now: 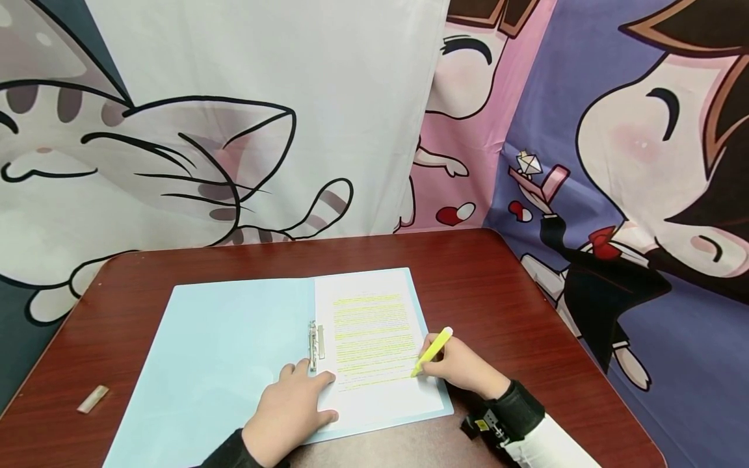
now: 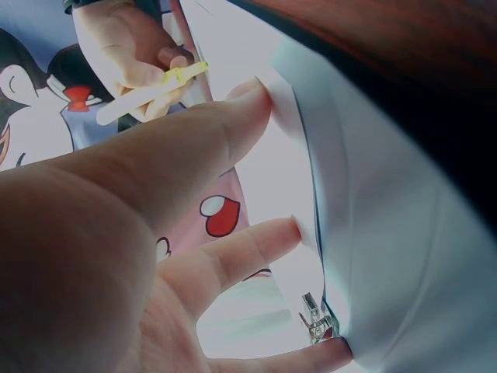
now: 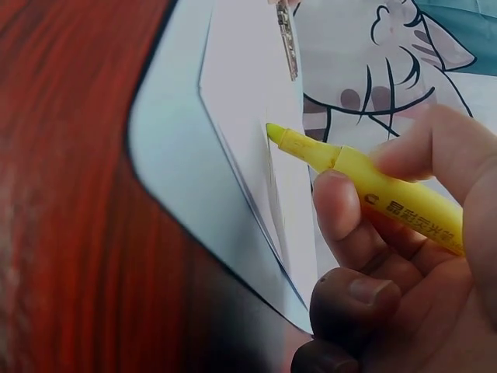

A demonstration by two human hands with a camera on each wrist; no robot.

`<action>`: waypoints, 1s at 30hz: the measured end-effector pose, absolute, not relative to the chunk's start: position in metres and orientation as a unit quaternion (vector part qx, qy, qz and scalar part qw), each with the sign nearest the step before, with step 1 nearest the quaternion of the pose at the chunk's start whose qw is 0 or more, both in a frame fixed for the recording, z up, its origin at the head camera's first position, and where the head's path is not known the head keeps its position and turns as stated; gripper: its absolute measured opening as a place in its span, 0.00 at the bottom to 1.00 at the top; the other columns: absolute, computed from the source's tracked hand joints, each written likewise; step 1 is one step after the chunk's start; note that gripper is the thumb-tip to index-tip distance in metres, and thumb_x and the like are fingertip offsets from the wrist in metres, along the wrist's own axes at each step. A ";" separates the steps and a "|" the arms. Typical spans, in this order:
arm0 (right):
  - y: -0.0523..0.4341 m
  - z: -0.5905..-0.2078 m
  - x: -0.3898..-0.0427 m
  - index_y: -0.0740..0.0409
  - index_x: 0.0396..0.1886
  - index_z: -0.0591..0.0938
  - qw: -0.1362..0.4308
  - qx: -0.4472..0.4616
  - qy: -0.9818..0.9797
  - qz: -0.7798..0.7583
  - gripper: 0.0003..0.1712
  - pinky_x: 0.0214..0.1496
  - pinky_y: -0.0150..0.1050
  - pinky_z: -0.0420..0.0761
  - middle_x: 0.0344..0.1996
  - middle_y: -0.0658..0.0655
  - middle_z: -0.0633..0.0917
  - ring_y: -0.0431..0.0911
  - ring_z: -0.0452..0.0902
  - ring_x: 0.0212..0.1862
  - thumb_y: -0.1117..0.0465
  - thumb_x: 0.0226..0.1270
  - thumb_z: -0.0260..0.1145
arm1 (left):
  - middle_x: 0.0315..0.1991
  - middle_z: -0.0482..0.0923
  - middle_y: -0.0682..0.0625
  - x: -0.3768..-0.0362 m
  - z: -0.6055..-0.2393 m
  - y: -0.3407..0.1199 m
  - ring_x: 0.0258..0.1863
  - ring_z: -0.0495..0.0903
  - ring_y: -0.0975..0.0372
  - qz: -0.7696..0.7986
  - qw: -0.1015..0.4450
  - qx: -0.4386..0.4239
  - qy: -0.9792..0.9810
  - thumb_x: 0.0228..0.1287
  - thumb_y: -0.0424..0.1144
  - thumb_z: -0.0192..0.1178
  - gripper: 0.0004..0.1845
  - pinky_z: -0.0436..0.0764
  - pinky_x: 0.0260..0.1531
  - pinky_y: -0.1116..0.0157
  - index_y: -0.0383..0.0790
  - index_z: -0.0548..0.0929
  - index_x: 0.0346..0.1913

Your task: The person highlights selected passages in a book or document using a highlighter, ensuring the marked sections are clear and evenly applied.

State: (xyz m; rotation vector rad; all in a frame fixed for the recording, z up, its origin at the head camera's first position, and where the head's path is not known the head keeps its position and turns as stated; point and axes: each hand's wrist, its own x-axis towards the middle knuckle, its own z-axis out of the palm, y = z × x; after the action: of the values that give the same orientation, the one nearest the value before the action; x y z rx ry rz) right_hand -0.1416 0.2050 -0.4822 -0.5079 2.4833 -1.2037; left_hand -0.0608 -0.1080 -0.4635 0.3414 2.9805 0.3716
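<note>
A yellow highlighter [image 1: 434,349] is pinched between the thumb and fingers of my right hand [image 1: 465,367]. In the head view its tip meets the right end of a low text line on the white printed sheet [image 1: 380,411]. Yellow strokes cover most lines of the text. The sheet lies in the right half of an opened light blue folder [image 1: 222,351], beside its metal clip [image 1: 313,344]. My left hand [image 1: 289,409] rests with spread fingers across the fold, thumb and index finger on the sheet. In the right wrist view the uncapped highlighter [image 3: 404,194] shows its chisel tip.
The folder lies on a reddish-brown wooden table [image 1: 497,299]. A small pale block [image 1: 92,399] sits at the table's left side. Behind and to the right hangs a cartoon-printed cloth [image 1: 363,97], close to the table's edges.
</note>
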 end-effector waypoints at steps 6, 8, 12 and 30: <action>0.207 -0.482 -0.142 0.53 0.30 0.78 0.164 -0.173 0.875 -0.422 0.07 0.24 0.32 0.65 0.23 0.49 0.79 0.40 0.63 0.23 0.67 0.59 0.68 | 0.54 0.75 0.36 -0.061 -0.463 -0.108 0.45 0.75 0.44 0.122 0.057 0.115 0.984 0.44 0.60 0.76 0.31 0.76 0.23 0.52 0.52 0.85 0.52; 0.208 -0.482 -0.142 0.53 0.30 0.78 0.164 -0.173 0.873 -0.425 0.07 0.24 0.32 0.65 0.23 0.49 0.79 0.39 0.63 0.22 0.68 0.59 0.68 | 0.54 0.75 0.36 -0.060 -0.463 -0.108 0.45 0.75 0.45 0.124 0.056 0.115 0.984 0.44 0.60 0.76 0.30 0.76 0.23 0.52 0.52 0.85 0.52; 0.209 -0.480 -0.141 0.53 0.30 0.77 0.165 -0.172 0.871 -0.430 0.07 0.24 0.31 0.64 0.21 0.49 0.77 0.39 0.62 0.22 0.68 0.58 0.67 | 0.54 0.75 0.37 -0.060 -0.463 -0.108 0.44 0.75 0.46 0.125 0.056 0.113 0.984 0.44 0.60 0.76 0.30 0.76 0.23 0.52 0.52 0.85 0.52; 0.220 -0.482 -0.141 0.54 0.29 0.77 0.156 -0.167 0.876 -0.424 0.07 0.23 0.31 0.65 0.20 0.49 0.75 0.39 0.62 0.21 0.68 0.59 0.67 | 0.54 0.76 0.38 -0.059 -0.463 -0.108 0.43 0.75 0.47 0.126 0.049 0.115 0.984 0.44 0.60 0.76 0.30 0.75 0.22 0.53 0.52 0.85 0.51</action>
State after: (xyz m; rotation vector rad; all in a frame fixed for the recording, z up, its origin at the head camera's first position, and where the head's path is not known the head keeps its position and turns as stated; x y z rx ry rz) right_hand -0.1415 0.2202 -0.4818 -0.4797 2.5092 -1.2154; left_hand -0.0591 -0.1077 -0.4632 0.3519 2.9996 0.3838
